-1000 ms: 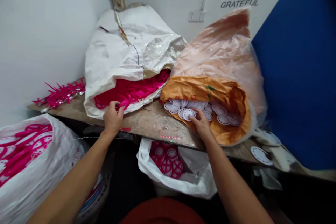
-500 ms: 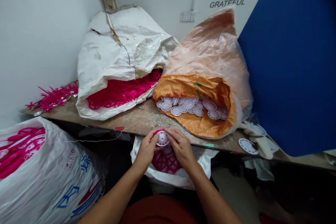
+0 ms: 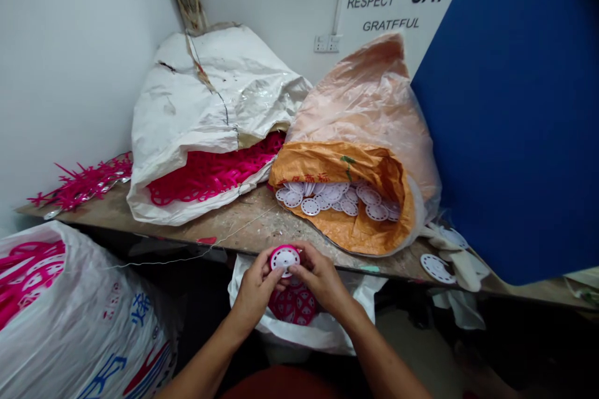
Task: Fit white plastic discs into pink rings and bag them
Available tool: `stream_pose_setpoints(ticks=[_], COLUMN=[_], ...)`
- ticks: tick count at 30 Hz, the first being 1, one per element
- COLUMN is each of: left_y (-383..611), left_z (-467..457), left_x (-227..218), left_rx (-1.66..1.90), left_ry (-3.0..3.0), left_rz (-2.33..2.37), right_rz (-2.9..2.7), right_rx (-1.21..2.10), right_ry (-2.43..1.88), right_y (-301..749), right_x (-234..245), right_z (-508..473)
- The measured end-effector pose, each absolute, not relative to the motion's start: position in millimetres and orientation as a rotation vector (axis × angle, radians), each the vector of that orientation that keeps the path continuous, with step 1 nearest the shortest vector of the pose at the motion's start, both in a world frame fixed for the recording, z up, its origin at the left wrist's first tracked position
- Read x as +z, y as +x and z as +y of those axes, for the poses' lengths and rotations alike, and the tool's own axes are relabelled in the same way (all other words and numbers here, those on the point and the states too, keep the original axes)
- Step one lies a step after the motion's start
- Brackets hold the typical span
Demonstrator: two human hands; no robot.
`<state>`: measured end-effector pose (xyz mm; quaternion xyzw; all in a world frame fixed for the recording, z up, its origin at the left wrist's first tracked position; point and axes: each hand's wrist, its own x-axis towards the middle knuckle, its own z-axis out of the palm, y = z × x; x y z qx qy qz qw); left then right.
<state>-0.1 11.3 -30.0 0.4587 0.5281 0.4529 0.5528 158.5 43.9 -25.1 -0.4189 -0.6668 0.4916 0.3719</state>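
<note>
My left hand (image 3: 253,290) and my right hand (image 3: 319,275) meet in front of the bench edge, both pinched on one small round part (image 3: 284,259): a white perforated disc set in a pink ring. Right below them an open white bag (image 3: 327,330) holds several pink-and-white pieces. On the bench, a white sack (image 3: 206,112) lies open on pink plastic rings, and an orange sack (image 3: 369,156) spills white discs (image 3: 327,196).
A worn wooden bench (image 3: 243,224) runs across. Pink sprue scraps (image 3: 79,182) lie at its left end, loose white discs (image 3: 435,267) at its right. A big printed sack (image 3: 79,318) of pink parts stands lower left. A blue panel (image 3: 515,106) stands on the right.
A second ago my left hand was in the white sack and my right in the orange sack. Both drew back and came together, pressing a white disc into a pink ring.
</note>
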Motion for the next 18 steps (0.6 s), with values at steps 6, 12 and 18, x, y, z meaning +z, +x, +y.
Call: stream_pose_setpoints(ticks=[6, 12, 18], left_y=[-27, -118, -189], left_z=[16, 69, 169], left_x=[-23, 15, 20], left_rx=[0.990, 1.112, 1.275], left_ry=[1.360, 1.828, 1.921], left_rz=[1.285, 1.813, 1.974], right_rz=[-2.000, -1.951, -2.014], right_rx=[1.024, 0.218, 0.080], right_ry=[-1.100, -1.473, -1.460], right_y=[171, 182, 181], right_x=[-23, -53, -67], right_z=[84, 164, 171])
